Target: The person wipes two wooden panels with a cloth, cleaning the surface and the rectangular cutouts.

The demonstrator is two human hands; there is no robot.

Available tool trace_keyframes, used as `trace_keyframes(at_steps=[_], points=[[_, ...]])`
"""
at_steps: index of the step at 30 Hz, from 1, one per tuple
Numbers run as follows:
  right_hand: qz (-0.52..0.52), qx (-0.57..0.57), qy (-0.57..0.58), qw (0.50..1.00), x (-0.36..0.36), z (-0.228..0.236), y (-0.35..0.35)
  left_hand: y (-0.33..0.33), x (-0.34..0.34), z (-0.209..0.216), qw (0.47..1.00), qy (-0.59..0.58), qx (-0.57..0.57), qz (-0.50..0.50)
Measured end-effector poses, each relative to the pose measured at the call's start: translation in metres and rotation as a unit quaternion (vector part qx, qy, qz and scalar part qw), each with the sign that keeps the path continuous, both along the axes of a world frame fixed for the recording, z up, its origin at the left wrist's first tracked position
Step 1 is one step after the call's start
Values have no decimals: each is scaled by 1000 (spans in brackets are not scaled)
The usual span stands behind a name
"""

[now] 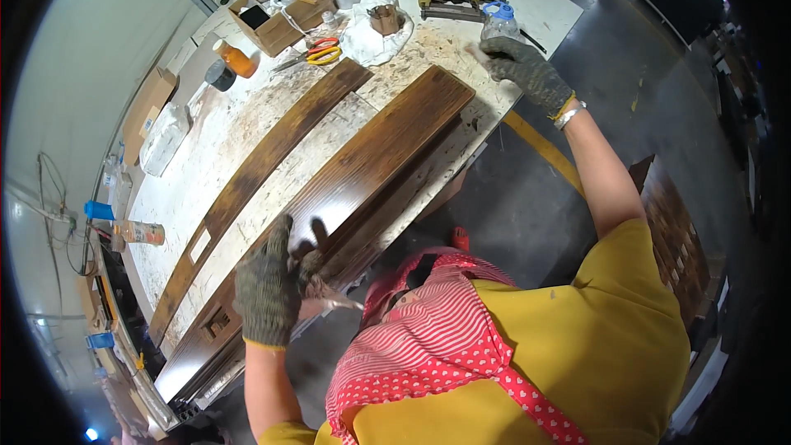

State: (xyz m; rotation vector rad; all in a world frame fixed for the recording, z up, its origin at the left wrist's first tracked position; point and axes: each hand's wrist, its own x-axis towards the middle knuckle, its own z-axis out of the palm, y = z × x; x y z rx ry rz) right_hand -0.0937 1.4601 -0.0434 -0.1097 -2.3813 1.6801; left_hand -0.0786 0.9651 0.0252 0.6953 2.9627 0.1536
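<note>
A long dark-brown wooden board (371,144) with a glossy grain lies along the near edge of the worktable (206,124). My left hand (270,297), in a dark grey knit glove, is at its near left part with a finger stretched along the surface. A small pale, pointed thing beside the thumb is hard to make out. My right hand (527,70), gloved too, is beyond the board's far end, near a clear bottle with a blue cap (498,21). Its fingers are bent around a blurred pale thing. A narrower curved wooden strip (255,169) lies alongside the board.
Scissors (323,51), a cardboard box (276,21), a white cloth with a brown cup (385,20) and nail guns (449,0) crowd the table's far side. An orange bottle (235,58) and another bottle (142,233) lie left. Slotted brown panel (680,239) stands right.
</note>
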Motion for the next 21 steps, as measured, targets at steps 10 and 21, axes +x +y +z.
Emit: trace_keyframes(at_steps=[10, 21], points=[[183, 254, 94, 945, -76, -31, 21, 43, -33, -14, 990, -99, -96, 37], [215, 273, 80, 934, 34, -8, 36, 45, -33, -11, 992, -114, -27, 53]])
